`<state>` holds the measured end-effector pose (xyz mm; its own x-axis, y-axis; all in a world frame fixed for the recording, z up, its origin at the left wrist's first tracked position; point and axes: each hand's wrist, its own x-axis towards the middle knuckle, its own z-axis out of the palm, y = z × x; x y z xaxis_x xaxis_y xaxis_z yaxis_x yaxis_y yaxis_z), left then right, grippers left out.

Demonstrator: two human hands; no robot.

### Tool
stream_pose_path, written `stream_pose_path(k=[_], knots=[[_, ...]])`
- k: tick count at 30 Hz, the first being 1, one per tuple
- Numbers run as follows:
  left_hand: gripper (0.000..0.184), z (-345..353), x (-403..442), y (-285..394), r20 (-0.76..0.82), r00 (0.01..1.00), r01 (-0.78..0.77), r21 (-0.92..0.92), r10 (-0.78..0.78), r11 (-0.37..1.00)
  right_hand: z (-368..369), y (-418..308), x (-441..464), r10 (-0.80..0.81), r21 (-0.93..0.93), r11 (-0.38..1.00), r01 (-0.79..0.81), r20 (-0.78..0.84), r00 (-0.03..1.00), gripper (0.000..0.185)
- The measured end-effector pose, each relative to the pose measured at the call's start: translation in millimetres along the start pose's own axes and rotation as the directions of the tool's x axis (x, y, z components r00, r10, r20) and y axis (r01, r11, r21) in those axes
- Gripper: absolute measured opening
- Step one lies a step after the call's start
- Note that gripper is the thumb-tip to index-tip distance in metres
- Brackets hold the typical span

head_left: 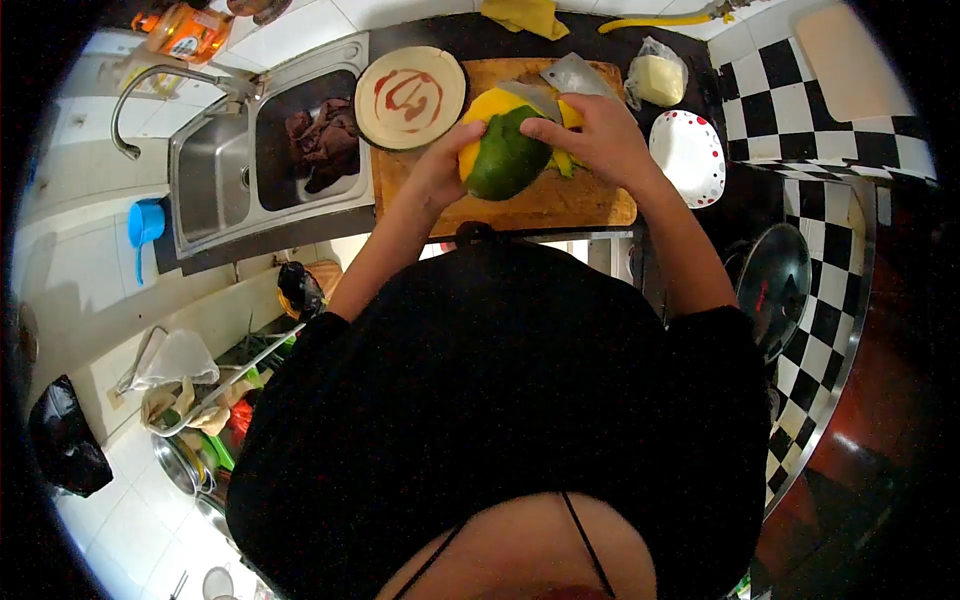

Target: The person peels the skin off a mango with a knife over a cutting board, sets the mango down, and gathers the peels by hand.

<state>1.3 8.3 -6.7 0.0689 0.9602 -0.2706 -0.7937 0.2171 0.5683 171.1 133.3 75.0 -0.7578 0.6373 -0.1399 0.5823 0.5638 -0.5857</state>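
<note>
I see the fruit (508,158) held up over the cutting board (590,207), nearer the board's back edge than its front one, and I judge the peeling to be partway along: yellow flesh shows along its left side and top, while a broad patch of dark green skin is left facing me. The left hand (445,165) has its fingers closed round the fruit's left side. The right hand (603,138) lays its thumb on the green skin with the other fingers bent behind; what looks like a blade (532,98) shows there, but I cannot tell whether those fingers grip a handle. Green and yellow peel scraps (564,163) lie on the board below the right hand. A cleaver (575,74) lies by the board's back right corner, and a round plate (380,128) sits at its back left corner. Past the board's right edge, a white dish (686,160) rests on the worktop (440,39); I make out no fruit in it.
</note>
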Motion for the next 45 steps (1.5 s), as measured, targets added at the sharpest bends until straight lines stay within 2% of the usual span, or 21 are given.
stream_pose_path(k=[2, 4, 8, 14, 17, 23, 25, 28, 32, 34, 38, 45], knots=[[0.051, -1, 0, 1, 0.0, 1.0, 0.013, 0.031, -0.013, 0.999, 2, 2, 2, -0.04, -0.02, 0.999, 0.039, -0.037, 0.999, 0.075], [0.051, -4, 3, -1, 0.067, 0.998, 0.02, 0.008, -0.02, 1.0, -5, -2, 1, 0.039, -0.03, 0.999, -0.037, 0.088, 0.995, 0.076], [0.051, -2, 3, 1, 0.061, 0.997, 0.043, -0.003, -0.043, 0.999, -1, 3, 2, 0.01, -0.029, 1.0, -0.008, 0.06, 0.998, 0.077], [0.052, -2, 6, 2, 0.028, 0.998, 0.06, -0.016, -0.06, 0.998, 11, 15, 4, 0.08, 0.023, 0.996, -0.083, 0.079, 0.994, 0.08], [0.053, 0, 5, 1, -0.025, 0.996, 0.082, -0.022, -0.083, 0.996, 14, 14, 1, 0.04, 0.078, 0.996, -0.043, 0.043, 0.998, 0.073], [0.053, -3, 6, -2, -0.042, 0.992, 0.117, -0.04, -0.119, 0.992, 15, 14, -1, 0.042, 0.009, 0.999, -0.043, 0.016, 0.999, 0.073], [0.053, -5, 9, -3, 0.013, 0.993, 0.119, -0.064, -0.119, 0.991, 14, 13, -2, 0.051, -0.007, 0.999, -0.051, 0.028, 0.998, 0.072], [0.053, 3, 8, 1, -0.036, 0.993, 0.112, -0.016, -0.113, 0.994, 10, 13, -1, 0.051, -0.048, 0.998, -0.047, 0.081, 0.995, 0.074], [0.051, 6, 8, 5, -0.03, 0.991, 0.126, -0.044, -0.127, 0.991, 5, 1, -9, 0.032, -0.103, 0.994, -0.021, 0.103, 0.994, 0.074], [0.05, 11, 6, 9, -0.039, 0.991, 0.129, -0.037, -0.131, 0.991, 8, -2, -12, 0.042, -0.077, 0.996, -0.042, 0.007, 0.999, 0.075], [0.049, 12, 3, 12, -0.076, 0.987, 0.139, -0.021, -0.141, 0.99, 17, 0, -14, 0.068, -0.037, 0.997, -0.068, -0.005, 0.998, 0.075], [0.048, 16, 4, 16, -0.107, 0.988, 0.111, 0.019, -0.109, 0.994, 24, 8, -7, 0.121, -0.154, 0.98, -0.128, -0.055, 0.991, 0.077]])
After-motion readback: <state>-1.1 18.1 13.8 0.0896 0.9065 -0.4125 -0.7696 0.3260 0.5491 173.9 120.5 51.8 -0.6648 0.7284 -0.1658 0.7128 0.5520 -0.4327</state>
